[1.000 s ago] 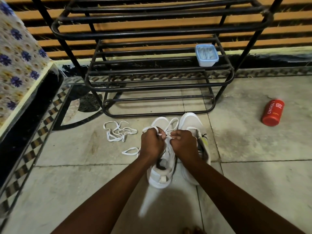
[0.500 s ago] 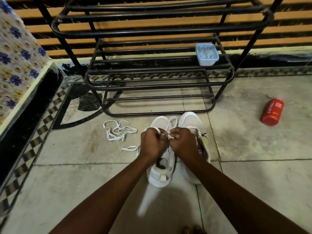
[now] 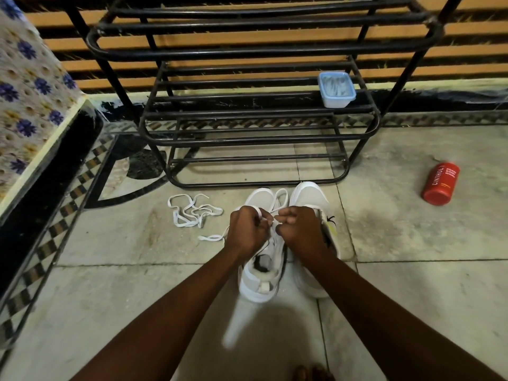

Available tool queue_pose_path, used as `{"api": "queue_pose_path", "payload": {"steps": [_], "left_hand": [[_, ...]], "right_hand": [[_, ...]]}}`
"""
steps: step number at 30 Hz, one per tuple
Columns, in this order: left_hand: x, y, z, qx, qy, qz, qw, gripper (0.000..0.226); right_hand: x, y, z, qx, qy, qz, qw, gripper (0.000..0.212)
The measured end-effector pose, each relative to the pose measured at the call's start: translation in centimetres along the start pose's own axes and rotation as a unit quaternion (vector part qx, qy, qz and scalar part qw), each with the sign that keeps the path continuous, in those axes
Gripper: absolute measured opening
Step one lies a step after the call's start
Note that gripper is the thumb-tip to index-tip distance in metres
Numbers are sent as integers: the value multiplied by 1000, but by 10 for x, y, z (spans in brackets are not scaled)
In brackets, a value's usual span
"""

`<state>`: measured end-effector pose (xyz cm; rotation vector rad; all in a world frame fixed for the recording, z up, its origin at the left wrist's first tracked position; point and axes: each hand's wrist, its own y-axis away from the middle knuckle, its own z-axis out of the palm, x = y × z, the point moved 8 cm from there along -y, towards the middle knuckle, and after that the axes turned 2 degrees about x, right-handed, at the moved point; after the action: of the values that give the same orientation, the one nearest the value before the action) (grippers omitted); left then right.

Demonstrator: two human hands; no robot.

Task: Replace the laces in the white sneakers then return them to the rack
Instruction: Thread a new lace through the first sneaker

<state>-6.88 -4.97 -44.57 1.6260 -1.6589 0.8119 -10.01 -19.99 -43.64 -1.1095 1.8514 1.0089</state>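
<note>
Hands, left (image 3: 247, 229) and right (image 3: 298, 229), pinch a lace (image 3: 270, 222) over the left sneaker (image 3: 261, 281) before the rack (image 3: 261, 185); a slack tug could likely let it slip loose.

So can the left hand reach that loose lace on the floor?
Probably yes: the loose lace lies on the floor left of the left hand, nothing between. But that hand grips the sneaker's lace, so it must let go first.
</note>
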Motion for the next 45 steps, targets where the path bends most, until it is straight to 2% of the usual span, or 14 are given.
{"api": "queue_pose_path", "payload": {"steps": [4, 9, 13, 17, 20, 23, 28, 36, 39, 41, 43, 45], "left_hand": [[-14, -2, 3, -6, 67, -69, 995, 17], [-6, -3, 1, -13, 25, -28, 999, 17], [-17, -6, 2, -3, 74, -99, 992, 16], [-8, -6, 6, -20, 40, -33, 998, 16], [-19, -5, 8, -9, 104, -92, 990, 12], [-27, -3, 8, 18, 172, -160, 972, 21], [-24, -3, 4, 37, 129, -140, 981, 28], [-27, -3, 9, -2, 214, -169, 962, 20], [-16, 4, 4, 10, 137, -127, 982, 18], [-2, 13, -3, 45, 33, -48, 997, 22], [4, 19, -3, 66, -66, 14, 996, 26], [-3, 18, -7, 69, -84, -10, 994, 34]], "right_hand": [[1, 2, 0, 12, 5, 2, 1000, 24], [-1, -1, 4, -24, 18, 6, 1000, 29], [1, -1, 4, -16, 25, 10, 999, 25], [-2, -1, 5, -27, 17, 30, 999, 25], [-4, -5, 4, -26, 30, 41, 998, 28], [-8, -5, 2, -18, 87, 10, 996, 21], [-21, -8, 3, -19, 153, -48, 987, 19], [-26, -22, 8, -33, 235, -93, 967, 18], [-31, -22, 9, -29, 241, -130, 961, 17], [-34, -21, 12, -31, 247, -150, 957, 16], [-37, -19, 14, -34, 256, -161, 953, 16], [-41, -16, 14, -42, 281, -176, 942, 17]]}}
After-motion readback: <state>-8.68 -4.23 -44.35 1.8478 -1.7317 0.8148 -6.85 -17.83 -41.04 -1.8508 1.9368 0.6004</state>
